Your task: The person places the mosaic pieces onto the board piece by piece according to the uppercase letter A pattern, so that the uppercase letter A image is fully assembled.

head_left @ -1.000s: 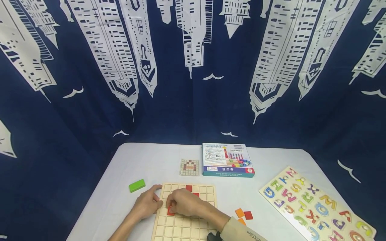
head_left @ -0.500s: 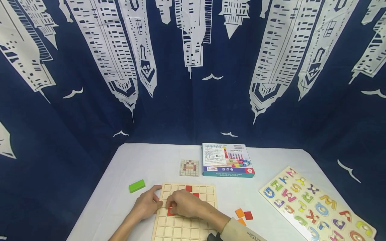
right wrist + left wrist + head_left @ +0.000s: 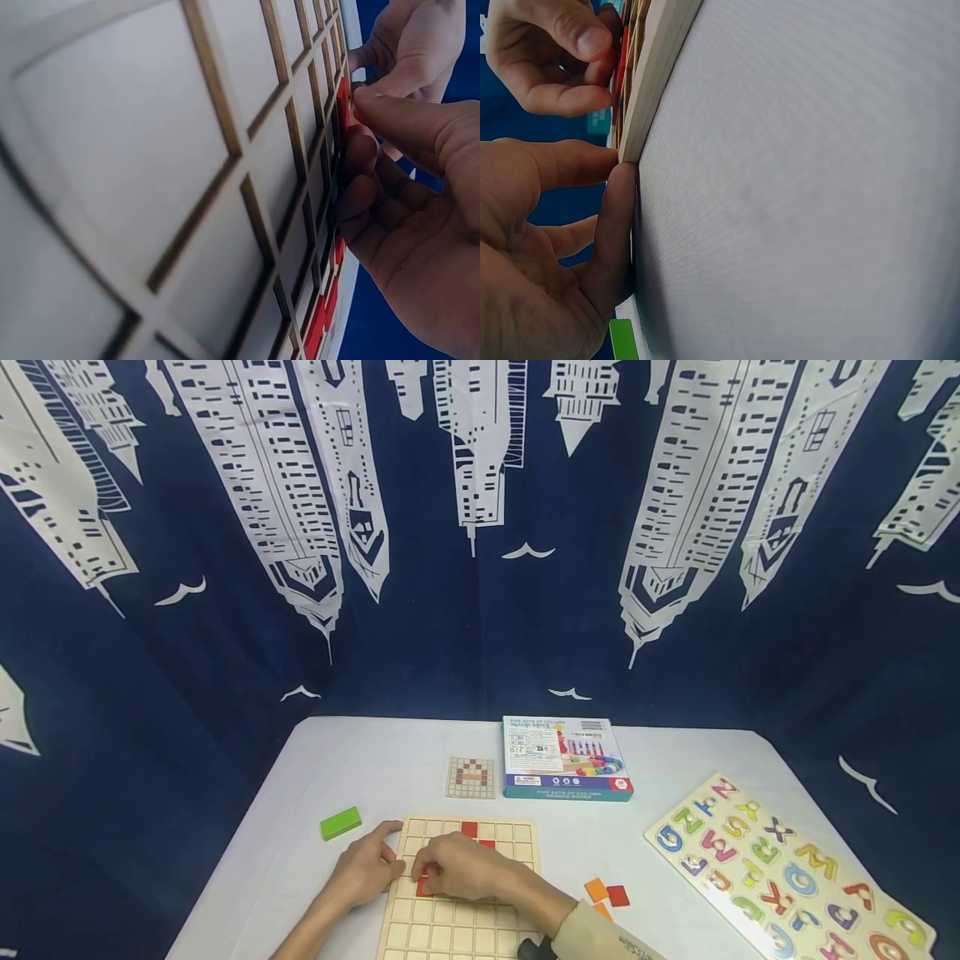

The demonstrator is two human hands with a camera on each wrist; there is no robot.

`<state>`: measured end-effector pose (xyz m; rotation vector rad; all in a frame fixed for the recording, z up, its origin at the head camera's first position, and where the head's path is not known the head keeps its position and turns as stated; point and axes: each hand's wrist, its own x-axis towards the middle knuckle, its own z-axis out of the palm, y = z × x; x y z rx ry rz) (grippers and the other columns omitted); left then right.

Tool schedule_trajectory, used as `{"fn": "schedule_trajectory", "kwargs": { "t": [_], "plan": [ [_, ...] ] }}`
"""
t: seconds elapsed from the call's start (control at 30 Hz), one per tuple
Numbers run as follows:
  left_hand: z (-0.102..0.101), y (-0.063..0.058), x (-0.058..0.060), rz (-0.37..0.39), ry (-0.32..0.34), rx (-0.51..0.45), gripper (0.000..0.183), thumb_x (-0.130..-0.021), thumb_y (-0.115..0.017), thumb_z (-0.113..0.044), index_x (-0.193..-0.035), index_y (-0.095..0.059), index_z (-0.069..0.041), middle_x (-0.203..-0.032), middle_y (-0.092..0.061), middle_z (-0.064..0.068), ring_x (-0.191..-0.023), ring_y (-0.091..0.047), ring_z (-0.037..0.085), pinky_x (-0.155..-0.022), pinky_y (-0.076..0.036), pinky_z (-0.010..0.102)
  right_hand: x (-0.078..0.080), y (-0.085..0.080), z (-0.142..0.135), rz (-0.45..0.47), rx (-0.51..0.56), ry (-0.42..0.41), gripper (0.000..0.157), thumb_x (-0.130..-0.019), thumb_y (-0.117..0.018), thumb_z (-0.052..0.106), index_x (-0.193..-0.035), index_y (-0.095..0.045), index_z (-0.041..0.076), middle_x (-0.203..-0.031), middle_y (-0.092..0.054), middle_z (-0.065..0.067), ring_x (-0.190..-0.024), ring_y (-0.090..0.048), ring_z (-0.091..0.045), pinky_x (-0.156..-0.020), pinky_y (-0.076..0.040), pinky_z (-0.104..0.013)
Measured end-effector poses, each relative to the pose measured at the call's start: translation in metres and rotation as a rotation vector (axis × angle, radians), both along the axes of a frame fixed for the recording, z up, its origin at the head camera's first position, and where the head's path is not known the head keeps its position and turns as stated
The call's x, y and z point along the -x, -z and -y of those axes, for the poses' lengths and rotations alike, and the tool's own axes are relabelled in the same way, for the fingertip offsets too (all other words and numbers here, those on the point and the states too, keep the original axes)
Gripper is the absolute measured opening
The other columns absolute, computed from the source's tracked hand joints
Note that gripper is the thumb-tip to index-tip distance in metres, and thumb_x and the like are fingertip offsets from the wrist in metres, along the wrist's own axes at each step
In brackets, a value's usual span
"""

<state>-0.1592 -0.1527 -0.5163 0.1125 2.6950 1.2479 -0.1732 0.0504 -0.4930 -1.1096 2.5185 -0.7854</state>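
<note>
A pale wooden grid board [image 3: 420, 937] lies at the front of the table. My left hand [image 3: 363, 868] holds its left edge near the far corner; in the left wrist view two fingertips meet the rim, one from above and one at the side. My right hand [image 3: 459, 865] is bent down over the board and pinches a small red square tile [image 3: 424, 888] at a cell on the left side. The right wrist view shows red [image 3: 343, 103] under its thumb and fingertip. Other red tiles [image 3: 469, 829] sit in cells farther back, partly behind the right hand.
Orange tiles [image 3: 596, 889] and a loose red tile [image 3: 618, 896] lie right of the board. A green block [image 3: 341, 823] is at left. A pattern card [image 3: 471, 777] and a toy box [image 3: 567, 758] stand behind. An alphabet puzzle board [image 3: 787, 868] takes up the right side.
</note>
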Motion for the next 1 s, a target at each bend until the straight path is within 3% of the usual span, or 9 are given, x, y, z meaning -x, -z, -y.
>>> {"fn": "schedule_trajectory", "kwargs": {
  "t": [0.2,0.57,1.0],
  "plan": [
    [0.001,0.000,0.000,-0.003,0.010,-0.004,0.065,-0.080,-0.074,-0.005,-0.141,-0.051,0.001,-0.081,-0.059,0.006,-0.059,-0.061,0.014,-0.053,-0.050,0.031,0.003,-0.002,-0.008,0.042,0.022,-0.004,0.012,-0.090,-0.074,0.020,-0.102,-0.076,0.021,-0.074,-0.055,0.016,-0.066,-0.048,0.003,-0.061,-0.045,-0.016],
    [0.000,0.001,0.001,-0.008,-0.004,-0.005,0.066,-0.080,-0.075,-0.005,-0.141,-0.052,0.002,-0.080,-0.059,0.006,-0.061,-0.060,0.016,-0.054,-0.049,0.032,0.011,-0.009,-0.044,0.098,0.092,0.011,0.014,-0.092,-0.072,0.016,-0.106,-0.075,0.014,-0.075,-0.060,0.012,-0.066,-0.050,0.003,-0.067,-0.048,-0.017],
    [-0.001,-0.001,0.000,-0.014,-0.014,0.008,0.066,-0.079,-0.075,-0.006,-0.140,-0.052,0.002,-0.078,-0.059,0.005,-0.060,-0.059,0.016,-0.053,-0.048,0.032,0.020,-0.013,-0.115,0.163,0.087,0.175,0.013,-0.091,-0.073,0.016,-0.104,-0.075,0.015,-0.072,-0.055,0.009,-0.067,-0.049,-0.003,-0.064,-0.042,-0.021]
  ]
}}
